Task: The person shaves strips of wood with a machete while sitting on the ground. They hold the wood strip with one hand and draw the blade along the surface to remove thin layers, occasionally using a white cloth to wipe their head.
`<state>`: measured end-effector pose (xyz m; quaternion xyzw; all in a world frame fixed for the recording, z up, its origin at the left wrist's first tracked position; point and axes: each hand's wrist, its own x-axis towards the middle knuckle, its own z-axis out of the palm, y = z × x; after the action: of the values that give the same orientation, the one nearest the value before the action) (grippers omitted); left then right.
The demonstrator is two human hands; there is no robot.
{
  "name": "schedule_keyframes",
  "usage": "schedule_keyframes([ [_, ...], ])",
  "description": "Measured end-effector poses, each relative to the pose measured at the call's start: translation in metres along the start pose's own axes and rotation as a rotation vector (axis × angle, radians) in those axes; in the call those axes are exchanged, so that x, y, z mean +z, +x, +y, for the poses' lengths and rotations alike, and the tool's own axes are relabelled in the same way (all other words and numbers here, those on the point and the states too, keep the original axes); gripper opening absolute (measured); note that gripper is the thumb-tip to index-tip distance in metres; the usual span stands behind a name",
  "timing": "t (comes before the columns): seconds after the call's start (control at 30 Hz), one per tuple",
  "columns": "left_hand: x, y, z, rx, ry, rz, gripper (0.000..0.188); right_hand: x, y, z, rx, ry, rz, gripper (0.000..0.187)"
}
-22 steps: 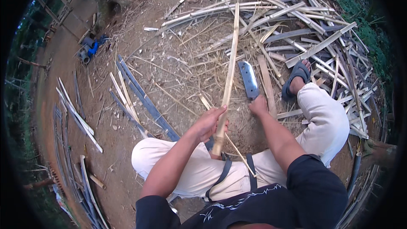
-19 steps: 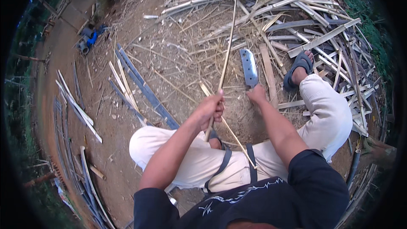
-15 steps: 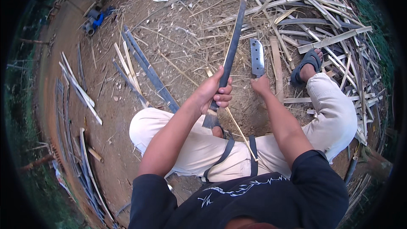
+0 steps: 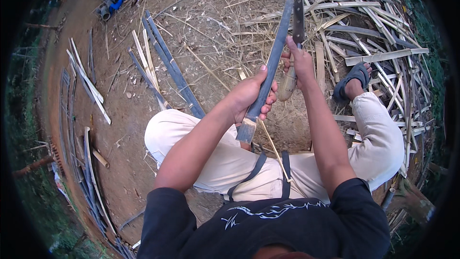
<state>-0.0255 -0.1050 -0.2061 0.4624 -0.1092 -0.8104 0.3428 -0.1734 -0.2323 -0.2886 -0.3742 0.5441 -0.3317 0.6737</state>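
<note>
My left hand [image 4: 253,95] is wrapped round the lower part of a long dark bamboo strip [image 4: 279,43], which slants up and away to the right. A pale node band shows near its lower end, close above my lap. In my right hand [image 4: 299,63] is a large knife [image 4: 298,21], gripped by its wooden handle, with the dark blade pointing away from me. The blade stands edge-on beside the strip's upper right side; whether it touches the strip I cannot tell. A thin pale stick [image 4: 274,149] slants down from below my left hand to my lap.
A wide heap of split bamboo [image 4: 378,24] lies at the far right, by my sandalled foot [image 4: 353,79]. Dark bamboo strips [image 4: 172,69] rest left of centre, with more lengths [image 4: 91,182] at the left edge. Dark tubes [image 4: 109,2] and a blue item lie at the far left.
My right hand has raised the knife and turned its blade from flat to edge-on, beside the strip. The strip has shifted slightly right and rolled, showing more of its dark face.
</note>
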Motion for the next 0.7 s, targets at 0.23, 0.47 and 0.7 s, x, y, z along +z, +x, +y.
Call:
schedule_keyframes([
  [0.23,0.014,-0.026,-0.003,0.008,0.041,0.145,0.066,0.024,-0.001,-0.022,-0.098,0.130,-0.078,0.027],
  [0.47,0.006,-0.083,-0.026,-0.055,-0.047,0.032,0.063,0.019,0.012,-0.032,-0.189,0.047,-0.019,0.031],
  [0.7,0.007,-0.086,-0.010,0.138,-0.202,0.271,0.051,0.019,-0.040,-0.009,-0.228,-0.250,-0.150,0.028],
])
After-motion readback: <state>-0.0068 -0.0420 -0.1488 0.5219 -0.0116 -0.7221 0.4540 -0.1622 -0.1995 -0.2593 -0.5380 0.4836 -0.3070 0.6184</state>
